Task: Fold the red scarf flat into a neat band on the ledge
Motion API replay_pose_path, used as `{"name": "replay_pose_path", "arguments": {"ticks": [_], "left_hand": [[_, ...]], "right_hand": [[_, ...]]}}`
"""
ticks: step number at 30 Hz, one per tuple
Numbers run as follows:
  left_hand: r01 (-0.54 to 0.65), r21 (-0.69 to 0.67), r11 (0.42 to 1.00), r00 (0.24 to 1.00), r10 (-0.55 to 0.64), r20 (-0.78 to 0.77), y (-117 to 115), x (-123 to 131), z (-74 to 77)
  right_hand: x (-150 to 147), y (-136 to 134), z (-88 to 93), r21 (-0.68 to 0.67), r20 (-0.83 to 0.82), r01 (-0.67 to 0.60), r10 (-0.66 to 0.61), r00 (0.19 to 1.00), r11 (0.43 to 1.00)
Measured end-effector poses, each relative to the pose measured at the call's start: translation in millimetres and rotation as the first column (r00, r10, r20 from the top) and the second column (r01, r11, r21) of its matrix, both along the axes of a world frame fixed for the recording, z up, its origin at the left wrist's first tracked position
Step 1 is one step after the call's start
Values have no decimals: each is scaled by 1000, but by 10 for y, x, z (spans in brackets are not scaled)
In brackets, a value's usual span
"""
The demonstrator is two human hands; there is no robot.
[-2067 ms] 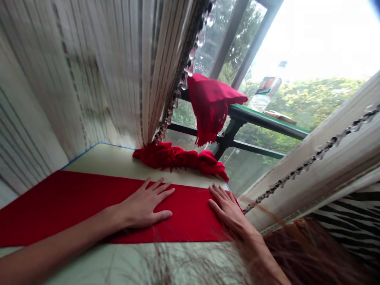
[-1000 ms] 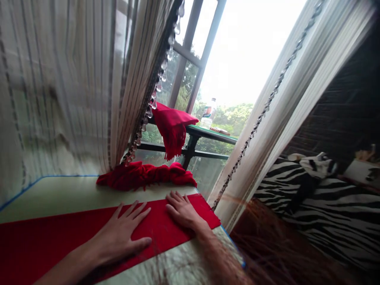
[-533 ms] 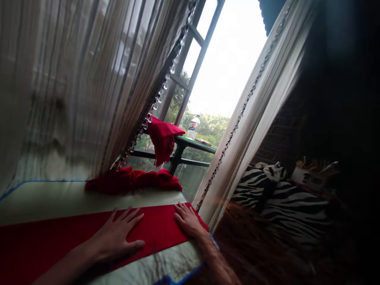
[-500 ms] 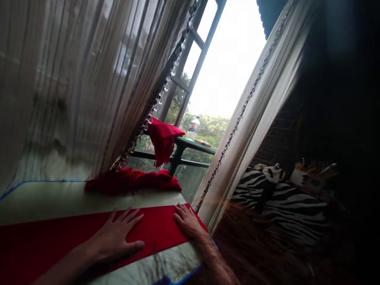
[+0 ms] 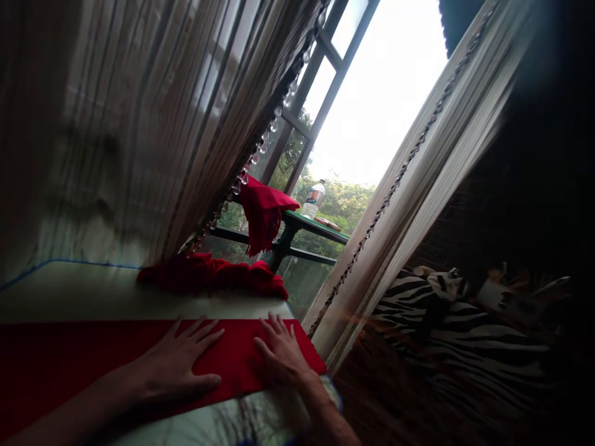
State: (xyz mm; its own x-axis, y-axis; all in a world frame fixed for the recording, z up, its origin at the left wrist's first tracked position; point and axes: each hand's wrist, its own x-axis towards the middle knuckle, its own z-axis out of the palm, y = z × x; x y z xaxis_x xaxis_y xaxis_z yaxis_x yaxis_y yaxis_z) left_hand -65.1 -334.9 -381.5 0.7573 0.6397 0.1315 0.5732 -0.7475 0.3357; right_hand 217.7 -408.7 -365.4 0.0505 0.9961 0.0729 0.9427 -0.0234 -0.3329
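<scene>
A long strip of red cloth (image 5: pixel 242 347) lies flat across a pale table (image 5: pixel 93 297) with a blue edge. My left hand (image 5: pixel 181 362) rests on the cloth with its fingers spread and its thumb pointing right. Near the cloth's right end, my right hand (image 5: pixel 281 347) also lies flat on it, fingers apart. Neither hand grips anything. Behind the strip, a crumpled red cloth (image 5: pixel 214 274) is heaped along the table's far edge.
Sheer curtains (image 5: pixel 139 124) with beaded trim hang left and right of an open window. Beyond the table, a fringed red scarf (image 5: pixel 263 214) drapes over a green ledge (image 5: pixel 320 228) that bears a plastic bottle (image 5: pixel 315 197). Zebra-striped fabric (image 5: pixel 483 334) shows at right.
My right hand has slid slightly left on the cloth, its fingers more spread. The left hand stays nearly in place. The whole view has tilted a little.
</scene>
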Motion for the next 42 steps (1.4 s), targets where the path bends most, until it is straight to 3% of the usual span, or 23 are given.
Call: {"name": "replay_pose_path", "arguments": {"ticks": [3, 6, 12, 21, 24, 30, 35, 38, 42], "left_hand": [[2, -23, 1000, 1000, -3, -31, 11, 1, 2], [8, -31, 1000, 1000, -8, -19, 55, -5, -34], [15, -15, 1000, 1000, -15, 7, 100, 56, -72], [-123, -34, 992, 991, 121, -59, 70, -78, 23], [-169, -29, 985, 984, 167, -67, 112, -112, 30], [-119, -36, 992, 993, 118, -19, 130, -139, -8], [-145, -29, 989, 989, 144, -32, 112, -119, 12], [-137, -28, 990, 990, 136, -34, 147, -113, -28], [-129, -29, 991, 991, 127, -49, 160, -113, -47]], "right_hand": [[-314, 73, -21, 11, -29, -180, 180, 983, 984], [-301, 146, -23, -2, -34, -252, 252, 967, 968], [106, 322, -58, -23, 7, -212, 212, 977, 977], [211, 441, -117, 1, -13, -186, 186, 982, 982], [400, 468, -176, 8, -7, -128, 128, 992, 992], [896, 540, -248, -32, 20, 64, -63, 998, 997], [1053, 548, -294, 26, 25, 133, -133, 991, 991], [966, 531, -270, 94, 31, 87, -90, 995, 992], [712, 451, -189, 96, 30, -86, 84, 996, 992]]}}
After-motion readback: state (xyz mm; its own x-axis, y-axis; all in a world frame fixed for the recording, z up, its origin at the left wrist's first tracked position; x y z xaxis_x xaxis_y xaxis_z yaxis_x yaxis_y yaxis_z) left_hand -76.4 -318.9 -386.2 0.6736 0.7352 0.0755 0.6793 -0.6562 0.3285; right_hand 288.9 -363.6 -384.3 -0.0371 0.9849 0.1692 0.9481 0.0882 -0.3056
